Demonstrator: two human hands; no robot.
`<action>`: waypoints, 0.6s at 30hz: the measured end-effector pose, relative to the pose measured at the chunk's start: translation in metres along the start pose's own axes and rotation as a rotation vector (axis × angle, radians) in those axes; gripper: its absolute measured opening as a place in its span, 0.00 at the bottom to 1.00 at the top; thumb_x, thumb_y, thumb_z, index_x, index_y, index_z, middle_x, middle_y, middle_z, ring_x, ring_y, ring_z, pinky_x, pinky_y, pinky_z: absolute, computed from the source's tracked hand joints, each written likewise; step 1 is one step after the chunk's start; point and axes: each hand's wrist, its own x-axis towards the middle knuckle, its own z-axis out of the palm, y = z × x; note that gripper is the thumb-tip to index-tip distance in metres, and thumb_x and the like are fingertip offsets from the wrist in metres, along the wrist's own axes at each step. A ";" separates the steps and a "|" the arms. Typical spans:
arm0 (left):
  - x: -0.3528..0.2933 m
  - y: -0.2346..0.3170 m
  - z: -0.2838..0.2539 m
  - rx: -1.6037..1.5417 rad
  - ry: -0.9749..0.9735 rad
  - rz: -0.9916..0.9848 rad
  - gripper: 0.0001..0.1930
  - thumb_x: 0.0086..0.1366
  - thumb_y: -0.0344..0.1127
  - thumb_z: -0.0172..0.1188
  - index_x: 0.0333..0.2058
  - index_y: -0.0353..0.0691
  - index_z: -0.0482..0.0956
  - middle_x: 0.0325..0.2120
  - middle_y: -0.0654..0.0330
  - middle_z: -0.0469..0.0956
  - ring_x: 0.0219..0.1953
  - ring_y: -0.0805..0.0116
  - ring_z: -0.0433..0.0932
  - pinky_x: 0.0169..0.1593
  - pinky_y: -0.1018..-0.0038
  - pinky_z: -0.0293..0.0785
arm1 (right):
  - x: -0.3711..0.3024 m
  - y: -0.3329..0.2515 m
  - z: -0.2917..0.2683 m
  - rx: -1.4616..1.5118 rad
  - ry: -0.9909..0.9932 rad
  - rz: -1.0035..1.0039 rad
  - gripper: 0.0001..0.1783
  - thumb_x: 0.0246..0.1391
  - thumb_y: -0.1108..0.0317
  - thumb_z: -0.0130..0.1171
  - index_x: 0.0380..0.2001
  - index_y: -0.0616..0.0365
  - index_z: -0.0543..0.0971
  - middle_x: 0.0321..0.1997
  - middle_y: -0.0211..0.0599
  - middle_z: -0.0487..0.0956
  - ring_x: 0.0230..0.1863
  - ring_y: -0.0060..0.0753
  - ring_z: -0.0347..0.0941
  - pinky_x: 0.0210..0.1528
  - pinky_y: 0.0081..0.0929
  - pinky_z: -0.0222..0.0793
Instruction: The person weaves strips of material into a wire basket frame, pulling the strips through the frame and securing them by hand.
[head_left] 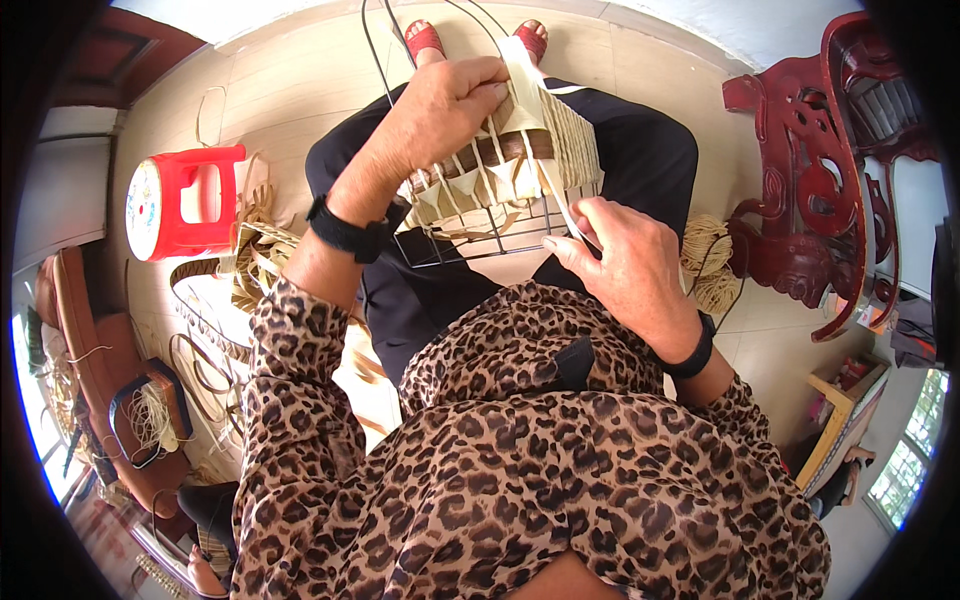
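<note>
A partly woven basket [570, 140] on a black wire frame [490, 245] rests between my knees. Pale cord covers its right side, and a brown band crosses white strands on the side towards me. My left hand [435, 112] is closed at the basket's far upper part, its fingertips pressed by a wide pale strip [522, 85]; exactly what they pinch is partly hidden. Lower down on the right, my right hand [632, 258] is closed on a thin pale strand [556, 188] that runs up along the basket's corner.
A red plastic stool [205, 200] lies on its side at the left, near loose strips [262, 265]. Bundled pale cord [708, 262] lies on the floor at the right, beside a carved dark-red wooden chair [800, 190]. A brown bench [110, 360] stands far left.
</note>
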 end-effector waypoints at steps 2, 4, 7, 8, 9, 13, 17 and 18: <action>0.003 -0.002 -0.002 -0.180 -0.053 -0.054 0.11 0.62 0.34 0.52 0.38 0.31 0.73 0.22 0.68 0.71 0.26 0.79 0.70 0.31 0.79 0.69 | 0.000 -0.001 -0.003 -0.022 0.132 -0.049 0.22 0.38 0.65 0.66 0.38 0.62 0.72 0.32 0.41 0.75 0.32 0.38 0.73 0.33 0.31 0.69; 0.002 -0.002 -0.006 -0.261 -0.031 -0.177 0.10 0.62 0.33 0.52 0.37 0.32 0.74 0.22 0.68 0.71 0.25 0.81 0.69 0.30 0.81 0.68 | -0.004 -0.001 -0.012 -0.061 0.295 -0.175 0.21 0.36 0.70 0.67 0.37 0.61 0.73 0.36 0.41 0.74 0.37 0.40 0.71 0.37 0.32 0.67; 0.001 -0.022 -0.005 -0.477 0.044 -0.302 0.08 0.63 0.33 0.51 0.35 0.35 0.76 0.20 0.70 0.72 0.20 0.86 0.67 0.25 0.87 0.64 | -0.017 -0.003 -0.023 -0.063 0.376 -0.252 0.17 0.33 0.74 0.66 0.31 0.60 0.75 0.35 0.37 0.73 0.37 0.40 0.69 0.38 0.32 0.64; 0.002 -0.022 -0.007 -0.422 0.055 -0.256 0.08 0.62 0.32 0.50 0.35 0.35 0.75 0.21 0.69 0.72 0.20 0.85 0.67 0.24 0.87 0.64 | -0.020 -0.001 -0.022 -0.075 0.359 -0.232 0.15 0.34 0.74 0.66 0.30 0.60 0.75 0.33 0.37 0.73 0.36 0.39 0.69 0.38 0.32 0.64; 0.003 -0.022 -0.010 -0.366 0.068 -0.210 0.08 0.62 0.32 0.50 0.36 0.35 0.75 0.21 0.69 0.73 0.20 0.84 0.68 0.24 0.86 0.65 | -0.023 0.002 -0.021 -0.104 0.330 -0.201 0.13 0.34 0.73 0.65 0.29 0.61 0.76 0.32 0.36 0.74 0.35 0.38 0.69 0.37 0.32 0.64; -0.005 -0.039 -0.008 -0.617 0.100 -0.327 0.07 0.61 0.29 0.51 0.33 0.33 0.75 0.22 0.66 0.75 0.21 0.81 0.72 0.27 0.85 0.68 | -0.029 0.012 -0.017 -0.173 0.268 -0.169 0.12 0.41 0.70 0.62 0.30 0.64 0.76 0.32 0.39 0.75 0.36 0.40 0.69 0.39 0.33 0.64; -0.013 -0.047 0.006 -1.025 0.207 -0.420 0.03 0.59 0.27 0.52 0.29 0.36 0.73 0.20 0.69 0.73 0.22 0.83 0.70 0.25 0.87 0.64 | -0.023 0.010 -0.010 0.138 0.118 0.075 0.16 0.47 0.66 0.59 0.36 0.66 0.73 0.31 0.43 0.75 0.32 0.43 0.71 0.35 0.34 0.66; -0.015 -0.051 0.011 -1.074 0.200 -0.386 0.03 0.59 0.26 0.51 0.29 0.36 0.74 0.22 0.68 0.73 0.23 0.82 0.70 0.27 0.86 0.66 | -0.018 0.009 -0.006 0.194 0.103 0.091 0.17 0.48 0.65 0.59 0.38 0.66 0.72 0.30 0.44 0.75 0.31 0.43 0.72 0.33 0.34 0.66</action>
